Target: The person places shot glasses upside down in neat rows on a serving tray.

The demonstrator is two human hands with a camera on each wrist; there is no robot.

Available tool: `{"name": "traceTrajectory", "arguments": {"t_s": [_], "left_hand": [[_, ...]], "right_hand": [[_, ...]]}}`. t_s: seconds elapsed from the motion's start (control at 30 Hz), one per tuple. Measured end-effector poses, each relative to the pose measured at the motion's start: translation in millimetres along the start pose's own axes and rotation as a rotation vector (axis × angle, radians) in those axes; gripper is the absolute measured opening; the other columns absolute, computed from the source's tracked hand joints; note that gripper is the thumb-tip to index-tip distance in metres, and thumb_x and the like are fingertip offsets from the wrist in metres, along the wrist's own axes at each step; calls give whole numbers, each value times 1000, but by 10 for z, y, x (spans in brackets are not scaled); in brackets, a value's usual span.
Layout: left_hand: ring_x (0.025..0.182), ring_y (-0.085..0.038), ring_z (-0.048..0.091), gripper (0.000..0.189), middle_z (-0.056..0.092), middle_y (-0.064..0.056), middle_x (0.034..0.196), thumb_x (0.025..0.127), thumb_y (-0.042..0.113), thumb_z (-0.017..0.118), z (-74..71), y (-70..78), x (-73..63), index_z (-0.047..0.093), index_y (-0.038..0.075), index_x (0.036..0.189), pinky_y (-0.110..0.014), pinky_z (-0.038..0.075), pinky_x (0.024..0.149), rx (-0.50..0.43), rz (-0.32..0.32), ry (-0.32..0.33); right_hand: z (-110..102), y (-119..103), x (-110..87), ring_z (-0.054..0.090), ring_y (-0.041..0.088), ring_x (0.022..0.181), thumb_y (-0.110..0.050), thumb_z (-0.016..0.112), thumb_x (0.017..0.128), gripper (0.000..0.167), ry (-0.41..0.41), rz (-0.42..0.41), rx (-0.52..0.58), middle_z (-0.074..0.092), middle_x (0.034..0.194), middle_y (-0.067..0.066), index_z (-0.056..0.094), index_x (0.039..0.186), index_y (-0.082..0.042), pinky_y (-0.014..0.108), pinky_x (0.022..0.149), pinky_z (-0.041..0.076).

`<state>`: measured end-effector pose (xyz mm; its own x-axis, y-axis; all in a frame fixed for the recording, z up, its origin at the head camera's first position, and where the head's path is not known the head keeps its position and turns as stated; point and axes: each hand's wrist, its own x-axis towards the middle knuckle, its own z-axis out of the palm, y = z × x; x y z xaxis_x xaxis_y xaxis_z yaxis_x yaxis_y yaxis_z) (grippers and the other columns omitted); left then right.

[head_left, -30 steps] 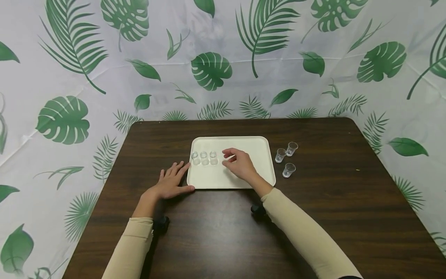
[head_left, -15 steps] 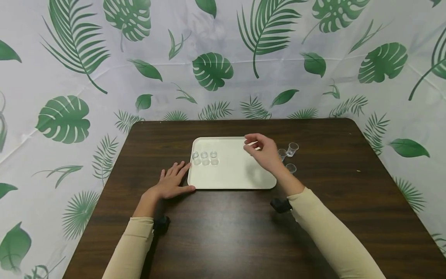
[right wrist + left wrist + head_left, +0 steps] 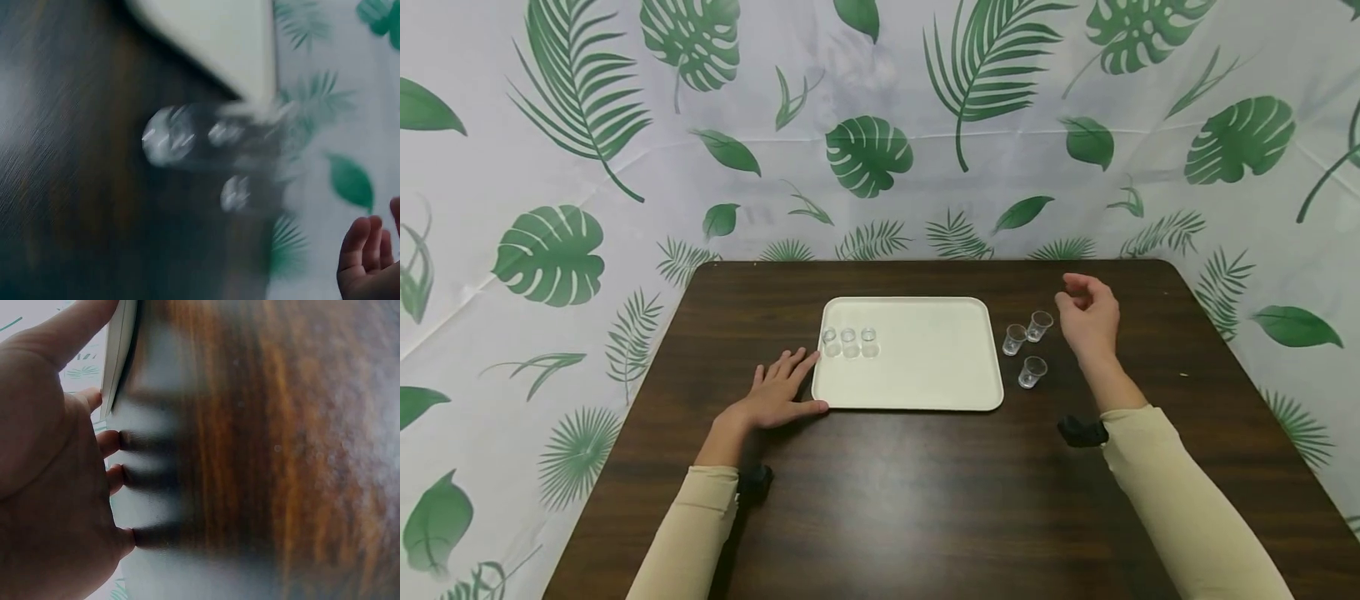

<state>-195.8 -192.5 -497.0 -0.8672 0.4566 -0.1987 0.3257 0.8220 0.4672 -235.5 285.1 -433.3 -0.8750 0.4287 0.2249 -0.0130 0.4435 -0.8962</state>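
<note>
My left hand (image 3: 781, 398) lies with fingers spread at the left edge of a cream tray (image 3: 932, 367); its thumb and index finger touch the rim. In the left wrist view the other fingertips (image 3: 115, 479) rest on the table. Three small clear cups (image 3: 850, 343) stand in a row on the tray's left part, narrow end up. Right of the tray are three more clear cups, one nearest the tray (image 3: 1013, 340), one behind it (image 3: 1040, 327) and one in front (image 3: 1032, 372), wide rims up. My right hand (image 3: 1090, 318) hovers right of these, fingers loosely bent and holding nothing.
The dark wood table (image 3: 880, 500) reaches back to a white leaf-print cloth (image 3: 775, 200). A black wrist camera (image 3: 1082, 432) hangs under the right forearm, another (image 3: 756, 483) by the left. The loose cups (image 3: 169, 137) blur in the right wrist view.
My right hand has moved from over the tray, beside the row of cups, across to the right past the loose cups. The left hand has stayed at the tray's edge.
</note>
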Motion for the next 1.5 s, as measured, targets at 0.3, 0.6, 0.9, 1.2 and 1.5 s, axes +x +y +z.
{"name": "traceTrajectory", "arguments": {"t_s": [0.3, 0.6, 0.9, 1.2, 1.5], "left_hand": [[148, -39, -1, 95, 7, -16, 163, 89, 62, 59, 26, -57, 53, 12, 19, 160, -69, -3, 108, -14, 2, -13], [149, -34, -5, 97, 3, -11, 164, 87, 68, 56, 65, -138, 98, 9, 24, 160, -67, -8, 108, -35, -3, -18], [149, -34, -5, 97, 3, -11, 164, 87, 67, 58, 60, -126, 96, 9, 24, 160, -67, -8, 108, -33, -8, -18], [149, -34, -4, 98, 4, -11, 164, 87, 68, 57, 62, -138, 81, 9, 25, 160, -67, -8, 109, -28, -13, -14], [149, -33, -5, 98, 3, -10, 164, 86, 69, 57, 69, -145, 68, 8, 26, 160, -66, -7, 109, -30, -16, -16]], "right_hand": [[-99, 453, 9, 53, 8, 83, 11, 49, 89, 54, -276, 114, -94, 48, 132, 24, 45, 142, 3, 20, 60, 49], [-64, 638, 3, 54, 0, 74, 6, 60, 86, 59, -416, 115, -144, 48, 133, 29, 43, 142, 6, 23, 59, 50], [-1, 726, 28, 65, 30, 95, -11, 70, 90, 51, -439, 40, -302, 57, 125, 28, 52, 134, 6, 32, 73, 49], [44, 692, -1, 61, 37, 94, -16, 70, 90, 45, -411, 22, -385, 64, 107, 27, 58, 128, 4, 36, 72, 44], [70, 681, -26, 62, 36, 93, -20, 69, 93, 39, -388, -1, -408, 65, 107, 26, 61, 124, 1, 36, 72, 43]]}}
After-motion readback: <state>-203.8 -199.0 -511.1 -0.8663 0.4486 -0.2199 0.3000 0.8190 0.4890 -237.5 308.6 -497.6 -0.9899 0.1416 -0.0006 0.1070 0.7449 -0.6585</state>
